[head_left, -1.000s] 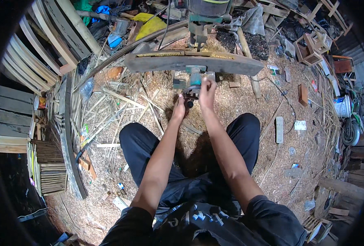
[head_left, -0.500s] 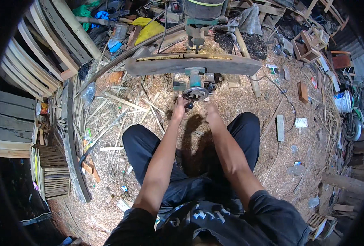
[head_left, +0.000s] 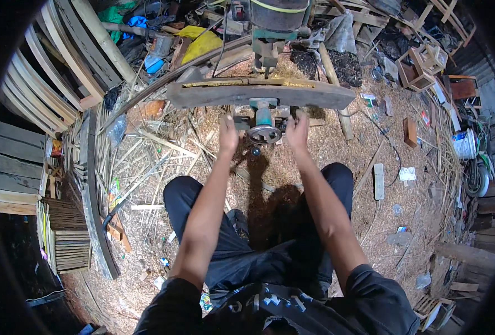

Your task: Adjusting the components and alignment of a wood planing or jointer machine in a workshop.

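Note:
I stand facing a green woodworking machine (head_left: 264, 114) with a round metal handwheel (head_left: 264, 134) on its near side. A long curved wooden plank (head_left: 203, 96) lies across the machine's table. My left hand (head_left: 228, 134) is raised just left of the handwheel, empty, with its fingers pointing up toward the plank's near edge. Just right of the wheel, my right hand (head_left: 298, 131) is also empty, and its fingertips are close under the plank. Neither hand touches the wheel. Whether the fingers touch the plank is not clear.
Sawdust and wood strips cover the floor (head_left: 164, 167). Curved planks (head_left: 63, 72) are stacked at the left, above a slatted crate (head_left: 66, 237). A long board (head_left: 94, 201) lies beside my left leg. A grey block (head_left: 378, 181), a white bucket (head_left: 464, 144) and small wooden frames (head_left: 420, 70) are at the right.
Both hands were together at the handwheel a second ago. They have let go of it, spread apart to either side and risen toward the plank. The view has tilted slightly downward.

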Demonstrator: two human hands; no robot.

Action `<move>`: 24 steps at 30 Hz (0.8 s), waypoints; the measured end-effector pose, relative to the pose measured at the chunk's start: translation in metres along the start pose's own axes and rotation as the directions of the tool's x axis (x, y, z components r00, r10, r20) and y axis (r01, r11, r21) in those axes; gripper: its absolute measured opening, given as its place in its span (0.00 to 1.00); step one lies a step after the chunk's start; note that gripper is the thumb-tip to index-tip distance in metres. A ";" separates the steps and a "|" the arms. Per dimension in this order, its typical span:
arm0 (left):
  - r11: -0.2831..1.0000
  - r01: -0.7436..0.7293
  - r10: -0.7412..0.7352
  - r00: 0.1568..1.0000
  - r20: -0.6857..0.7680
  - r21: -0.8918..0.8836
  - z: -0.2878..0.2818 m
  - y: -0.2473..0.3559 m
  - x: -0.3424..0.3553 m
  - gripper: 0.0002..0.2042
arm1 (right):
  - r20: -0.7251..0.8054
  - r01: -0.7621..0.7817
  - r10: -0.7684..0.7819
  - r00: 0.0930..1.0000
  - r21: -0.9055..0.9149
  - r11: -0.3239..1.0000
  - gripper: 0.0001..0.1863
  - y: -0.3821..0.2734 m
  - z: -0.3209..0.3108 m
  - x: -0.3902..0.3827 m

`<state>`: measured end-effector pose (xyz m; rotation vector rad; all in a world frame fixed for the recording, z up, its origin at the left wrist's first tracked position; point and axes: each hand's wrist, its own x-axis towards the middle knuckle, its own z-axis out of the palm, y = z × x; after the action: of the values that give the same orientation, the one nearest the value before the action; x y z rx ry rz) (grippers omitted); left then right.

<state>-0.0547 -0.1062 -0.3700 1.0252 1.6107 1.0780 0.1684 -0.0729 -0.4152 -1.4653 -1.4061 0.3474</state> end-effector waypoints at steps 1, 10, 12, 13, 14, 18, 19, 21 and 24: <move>1.000 0.008 -0.008 1.000 -0.008 0.004 -0.011 0.000 0.011 0.32 | 0.017 0.080 -0.080 0.997 -0.028 0.996 0.18 -0.002 0.001 0.015; 0.424 -0.234 0.368 0.927 0.070 0.875 -0.017 0.038 0.082 0.37 | 0.283 0.140 -0.041 0.958 -0.342 0.929 0.26 -0.047 0.010 0.082; 0.373 -0.173 0.297 0.953 0.060 0.912 -0.015 0.033 0.086 0.41 | 0.377 0.301 -0.163 0.912 -0.342 0.890 0.25 -0.039 0.008 0.085; 0.408 -0.183 0.289 0.955 0.064 0.895 -0.015 0.031 0.089 0.44 | 0.423 0.270 -0.093 0.901 -0.380 0.885 0.22 -0.035 0.009 0.092; 0.406 -0.183 0.284 0.957 0.066 0.896 -0.015 0.031 0.091 0.44 | 0.425 0.265 -0.087 0.901 -0.381 0.886 0.22 -0.032 0.008 0.098; 0.405 -0.224 0.280 0.953 0.113 0.886 -0.010 0.033 0.092 0.46 | 0.452 0.252 -0.037 0.891 -0.424 0.870 0.19 -0.023 0.003 0.113; 0.386 -0.250 0.279 0.949 0.146 0.888 -0.007 0.034 0.091 0.46 | 0.472 0.281 -0.056 0.880 -0.420 0.863 0.20 -0.019 0.003 0.115; 0.402 -0.260 0.286 0.946 0.149 0.878 0.002 0.036 0.086 0.47 | 0.449 0.334 -0.119 0.885 -0.437 0.835 0.22 -0.011 0.003 0.115; 0.399 -0.263 0.304 0.942 0.144 0.878 0.001 0.038 0.086 0.49 | 0.485 0.313 -0.069 0.872 -0.442 0.841 0.22 -0.014 0.002 0.121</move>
<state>-0.0687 -0.0150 -0.3542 2.0599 2.1341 0.3316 0.1918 0.0293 -0.3538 -1.7054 -2.1394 0.1935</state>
